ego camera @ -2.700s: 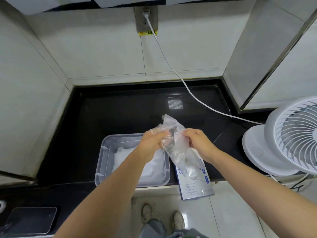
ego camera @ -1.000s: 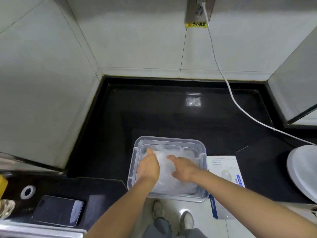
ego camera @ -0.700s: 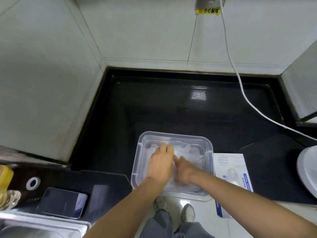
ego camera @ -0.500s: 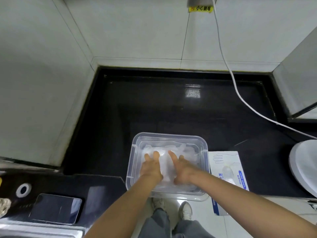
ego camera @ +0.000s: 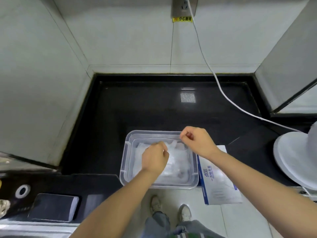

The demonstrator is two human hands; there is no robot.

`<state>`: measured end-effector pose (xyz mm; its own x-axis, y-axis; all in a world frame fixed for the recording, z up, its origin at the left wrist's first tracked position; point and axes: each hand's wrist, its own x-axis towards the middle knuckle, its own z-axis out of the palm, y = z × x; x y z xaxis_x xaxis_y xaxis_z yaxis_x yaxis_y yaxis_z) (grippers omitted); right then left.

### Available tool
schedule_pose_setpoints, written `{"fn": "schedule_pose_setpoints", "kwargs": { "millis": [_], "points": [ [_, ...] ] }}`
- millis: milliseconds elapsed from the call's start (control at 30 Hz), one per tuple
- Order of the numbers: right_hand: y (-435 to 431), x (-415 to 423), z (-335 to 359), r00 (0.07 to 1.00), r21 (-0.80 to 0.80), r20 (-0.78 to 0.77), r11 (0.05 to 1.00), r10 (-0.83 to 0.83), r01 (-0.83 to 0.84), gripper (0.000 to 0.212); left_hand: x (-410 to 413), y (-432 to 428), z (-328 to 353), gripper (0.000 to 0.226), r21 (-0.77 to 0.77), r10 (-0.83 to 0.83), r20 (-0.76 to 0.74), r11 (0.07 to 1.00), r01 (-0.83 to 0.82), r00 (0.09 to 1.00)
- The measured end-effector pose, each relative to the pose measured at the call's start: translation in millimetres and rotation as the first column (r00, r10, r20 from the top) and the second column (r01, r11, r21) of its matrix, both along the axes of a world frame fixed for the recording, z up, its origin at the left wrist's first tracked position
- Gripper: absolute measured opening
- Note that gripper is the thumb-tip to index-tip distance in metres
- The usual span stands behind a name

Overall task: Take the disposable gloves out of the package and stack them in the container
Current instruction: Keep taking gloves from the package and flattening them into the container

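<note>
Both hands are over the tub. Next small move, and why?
Probably lower the top glove flat onto the pile in the container and let go. The left hand and right hand both have curled fingers and seem to pinch its clear film just above the pile. The package lies beside the container, ready for the next one.

Diffuse overhead light. A lamp's bright grid glares on the glossy black countertop (ego camera: 137, 109), upper centre. Wide-angle distortion bows the walls at the frame edges. Left hand (ego camera: 155, 158), right hand (ego camera: 197, 140) and disposable gloves (ego camera: 178, 158) appear soft.
</note>
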<state>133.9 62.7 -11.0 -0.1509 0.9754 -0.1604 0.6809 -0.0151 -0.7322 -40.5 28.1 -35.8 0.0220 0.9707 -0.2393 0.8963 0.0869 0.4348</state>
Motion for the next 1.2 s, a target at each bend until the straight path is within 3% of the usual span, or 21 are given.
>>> {"fn": "schedule_pose_setpoints", "kwargs": {
  "millis": [100, 200, 333, 500, 600, 700, 800, 867, 967, 1100, 1200],
  "points": [
    [-10, 45, -1, 0.982, -0.157, 0.188, 0.987, -0.012, 0.042, 0.013, 35, -7, 15, 0.014, 0.071, -0.088, 0.102, 0.994, 0.081, 0.991],
    [-36, 79, -11, 0.914, -0.305, 0.387, 0.952, 0.120, 0.004, 0.014, 71, -22, 22, 0.011, 0.106, -0.177, 0.174, 0.981, 0.160, 0.969],
    [-61, 87, -26, 0.815, -0.388, 0.507, 0.919, 0.280, -0.075, 0.022, 104, -40, 27, 0.019, 0.105, -0.220, 0.207, 0.974, 0.202, 0.953],
    [-69, 76, -35, 0.774, -0.278, 0.597, 0.959, 0.211, -0.047, 0.011, 118, -55, 35, 0.028, 0.003, -0.253, 0.219, 0.966, 0.259, 0.942],
    [-66, 78, -40, 0.783, -0.238, 0.594, 0.970, 0.187, -0.052, 0.024, 122, -61, 38, 0.031, -0.061, -0.263, 0.208, 0.958, 0.281, 0.942],
    [-60, 84, -44, 0.826, -0.267, 0.527, 0.961, 0.201, -0.063, 0.011, 131, -66, 34, 0.040, -0.228, -0.228, 0.172, 0.937, 0.264, 0.958],
    [-60, 93, -46, 0.862, -0.286, 0.445, 0.951, 0.240, -0.117, 0.026, 139, -74, 25, 0.048, -0.355, -0.165, 0.164, 0.910, 0.215, 0.973],
    [-64, 95, -43, 0.882, -0.271, 0.410, 0.954, 0.234, -0.128, 0.032, 141, -78, 20, 0.052, -0.367, -0.133, 0.171, 0.911, 0.188, 0.976],
    [-68, 96, -41, 0.934, -0.281, 0.306, 0.955, 0.186, -0.098, 0.020, 144, -81, 13, 0.056, -0.363, -0.109, 0.221, 0.913, 0.185, 0.969],
    [-76, 97, -37, 0.998, -0.280, -0.041, 0.958, 0.057, -0.066, 0.006, 145, -81, 6, 0.059, -0.380, -0.058, 0.209, 0.915, 0.135, 0.976],
    [-81, 101, -42, 0.987, -0.260, -0.131, 0.964, -0.097, 0.060, 0.003, 143, -80, 3, 0.061, -0.379, -0.052, 0.204, 0.917, 0.128, 0.977]
  ]
}}
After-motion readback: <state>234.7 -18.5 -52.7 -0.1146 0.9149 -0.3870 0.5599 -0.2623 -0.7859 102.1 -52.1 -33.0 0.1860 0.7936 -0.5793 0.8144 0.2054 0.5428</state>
